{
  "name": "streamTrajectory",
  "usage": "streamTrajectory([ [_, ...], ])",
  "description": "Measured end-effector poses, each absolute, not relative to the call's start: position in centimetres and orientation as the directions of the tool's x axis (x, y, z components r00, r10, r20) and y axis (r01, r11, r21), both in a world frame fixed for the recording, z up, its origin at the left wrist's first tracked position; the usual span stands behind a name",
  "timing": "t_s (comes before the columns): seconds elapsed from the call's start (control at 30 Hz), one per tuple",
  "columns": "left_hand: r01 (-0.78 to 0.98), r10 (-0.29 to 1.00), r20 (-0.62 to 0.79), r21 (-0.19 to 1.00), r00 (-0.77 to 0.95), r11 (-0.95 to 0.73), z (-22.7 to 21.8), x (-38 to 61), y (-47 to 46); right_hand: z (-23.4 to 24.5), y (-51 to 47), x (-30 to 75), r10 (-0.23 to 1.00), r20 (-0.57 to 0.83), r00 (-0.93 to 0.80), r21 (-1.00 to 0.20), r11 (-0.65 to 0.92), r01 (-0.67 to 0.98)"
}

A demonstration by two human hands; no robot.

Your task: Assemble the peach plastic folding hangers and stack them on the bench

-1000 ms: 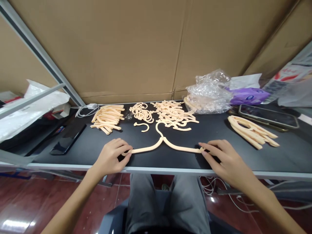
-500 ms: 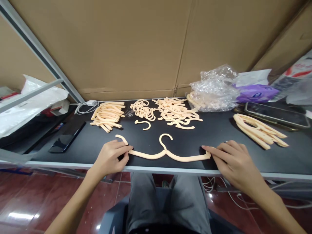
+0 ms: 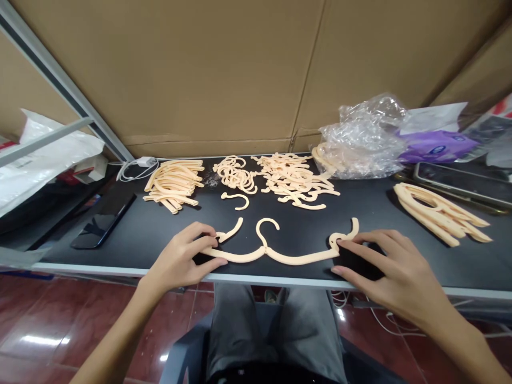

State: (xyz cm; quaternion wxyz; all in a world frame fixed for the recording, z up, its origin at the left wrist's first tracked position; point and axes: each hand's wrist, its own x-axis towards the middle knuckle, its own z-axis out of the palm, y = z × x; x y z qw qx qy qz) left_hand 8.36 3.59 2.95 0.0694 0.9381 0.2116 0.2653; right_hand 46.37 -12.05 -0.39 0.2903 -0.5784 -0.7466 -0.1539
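A cream plastic folding clothes hanger (image 3: 302, 260) lies flat near the table's front edge, its hook pointing away from me. A short curved piece stands at each of its ends, angled up and away. My left hand (image 3: 186, 256) is closed around the left end, thumb below the arm and fingers above it, hiding part of the joint. At the right end, my right hand (image 3: 390, 266) touches the round joint with its index fingertip. Its thumb rests lower, apart from the index finger, so that hand is open.
Behind lie piles of straight arm pieces (image 3: 174, 184), hooks (image 3: 236, 175) and curved pieces (image 3: 296, 178). One loose hook (image 3: 236, 200) lies in front. Folded hangers (image 3: 440, 213) are at right, a phone (image 3: 104, 221) at left. A clear plastic bag (image 3: 362, 141) stands by the cardboard wall.
The left short piece has swung inward over the hanger, and the right one now shows, pointing up. My right thumb and index finger have spread apart.
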Motion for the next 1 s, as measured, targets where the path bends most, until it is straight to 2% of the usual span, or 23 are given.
streamTrajectory([
  [0.3, 0.233, 0.42, 0.433, 0.422, 0.797, -0.876, 2.8, 8.4, 4.1, -0.2, -12.0, 46.1, 0.777, 0.605, -0.174, -0.162, 0.334, 0.928],
  [0.63, 0.215, 0.41, 0.421, 0.437, 0.809, -0.874, 3.0, 8.6, 4.1, 0.5, -11.1, 44.2, 0.786, 0.599, -0.152, -0.265, 0.374, 0.889],
  [0.8, 0.203, 0.401, 0.426, 0.438, 0.811, -0.876, 2.9, 8.6, 4.2, 0.2, -10.4, 42.6, 0.748, 0.645, -0.161, -0.257, 0.41, 0.875],
  [1.0, 0.207, 0.403, 0.431, 0.433, 0.807, -0.878, 3.0, 8.7, 4.1, 0.1, -10.8, 43.1, 0.777, 0.617, -0.127, -0.326, 0.399, 0.857],
])
